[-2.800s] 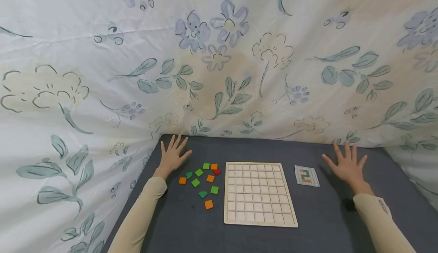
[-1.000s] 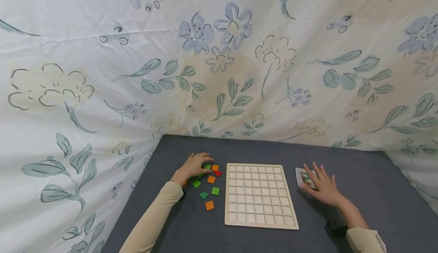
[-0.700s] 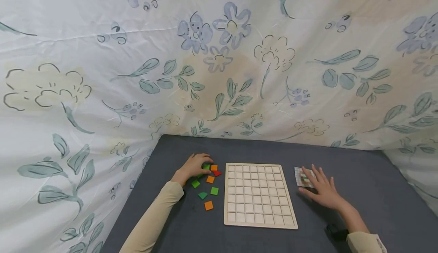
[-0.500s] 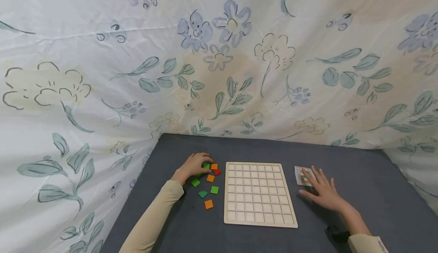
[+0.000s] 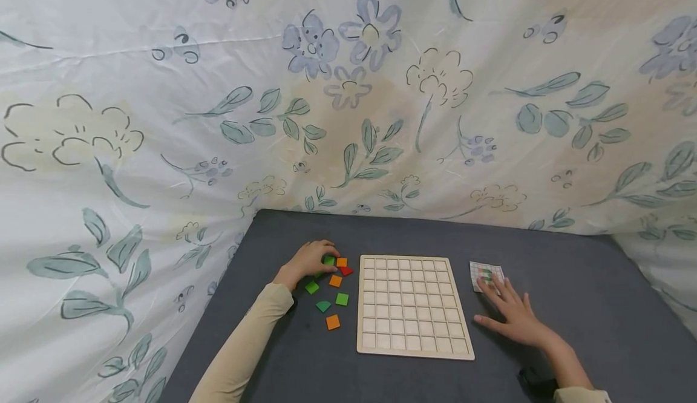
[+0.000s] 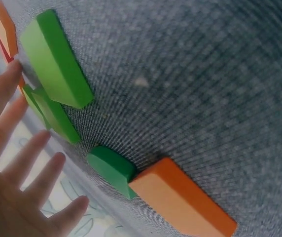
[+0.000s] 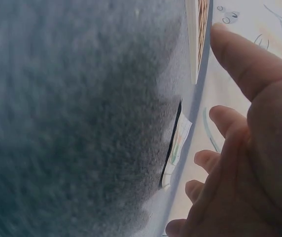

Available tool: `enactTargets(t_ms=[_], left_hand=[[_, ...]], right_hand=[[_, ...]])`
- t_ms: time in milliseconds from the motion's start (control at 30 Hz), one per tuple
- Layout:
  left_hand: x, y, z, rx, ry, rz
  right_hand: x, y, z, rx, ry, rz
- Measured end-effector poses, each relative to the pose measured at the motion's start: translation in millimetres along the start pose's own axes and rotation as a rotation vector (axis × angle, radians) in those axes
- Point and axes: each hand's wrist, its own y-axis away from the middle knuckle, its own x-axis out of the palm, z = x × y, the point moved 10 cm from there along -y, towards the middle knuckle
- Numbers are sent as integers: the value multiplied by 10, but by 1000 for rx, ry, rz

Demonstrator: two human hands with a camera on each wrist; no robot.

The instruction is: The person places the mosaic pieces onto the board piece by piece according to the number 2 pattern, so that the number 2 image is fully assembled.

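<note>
This looks like a curtained-off booth, the kind of room unclear. Flower-printed fabric (image 5: 376,106) hangs from nine through twelve to three o'clock around a dark surface (image 5: 414,383).

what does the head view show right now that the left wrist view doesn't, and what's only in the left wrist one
Only the head view: the full grid of the wooden board, the printed card and the right hand over part of it.

Only the left wrist view: the palm side of the left hand and a pale speck on the surface.

Both: that hand, green pieces, orange pieces, the dark grey surface and the floral sheet.
</note>
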Motion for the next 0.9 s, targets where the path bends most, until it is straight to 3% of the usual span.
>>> enactTargets(t_ms=[467, 900], left_hand=[[-7, -47, -21, -7, -33, -52], [-76, -59, -20, -15, -53, -117]], right_hand=[[91, 85, 164, -72, -70, 12], [264, 141, 238, -56, -146, 124]])
